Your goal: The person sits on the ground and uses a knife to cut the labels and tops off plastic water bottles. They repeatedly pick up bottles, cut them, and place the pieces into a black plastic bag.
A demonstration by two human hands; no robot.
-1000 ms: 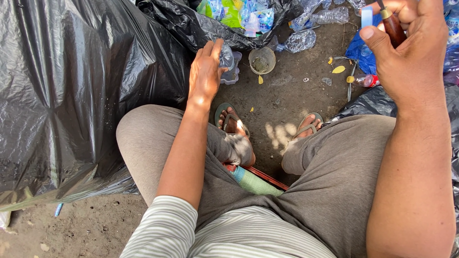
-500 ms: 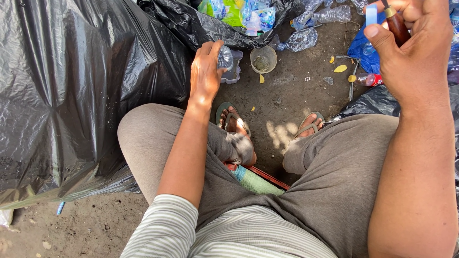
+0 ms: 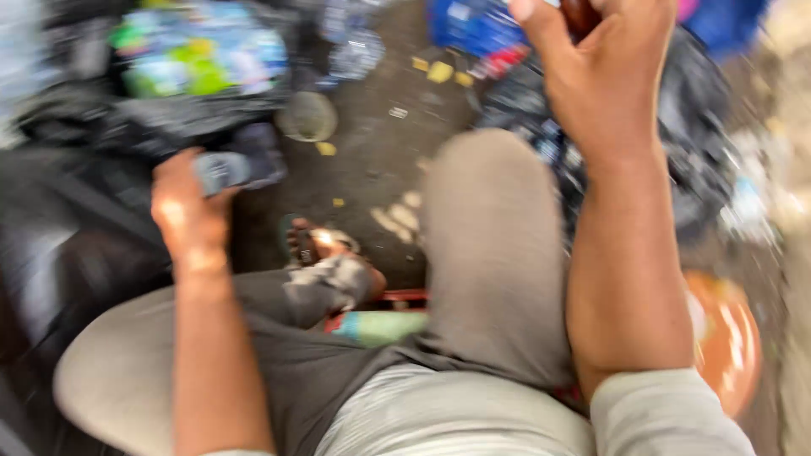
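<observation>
Left-hand fingers [image 3: 173, 181] curled round a small clear plastic bottle [image 3: 221, 171], clamped on it; bottle lying roughly level, its free end poking out toward the right of the grip, just in front of a black plastic bag [image 3: 110, 127]. Left hand [image 3: 187, 211] low over the bag's edge, forearm running back across the left thigh. Right-hand fingers [image 3: 541, 25] closed on a dark reddish-brown object [image 3: 579, 12] at the top edge of view; mostly cropped and blurred, kind not determinable. Right hand [image 3: 604, 76] raised high, well apart from the left hand, thumb stretched up and leftward. Seated posture, grey trousers [image 3: 494, 253], striped shirt at bottom of view. One foot in a sandal [image 3: 314, 245] on the bare dirt ground [image 3: 376, 160], between the knees. Pale green bottle-like item [image 3: 380, 327] wedged under the thighs, touching a red edge beside it. Round cap or lid [image 3: 307, 116] on the ground near the bag. Heap of crushed bottles with green and blue labels [image 3: 198, 51] behind the bag. Orange round object [image 3: 726, 338] beside the right elbow. Whole view motion-blurred; fine detail not readable
</observation>
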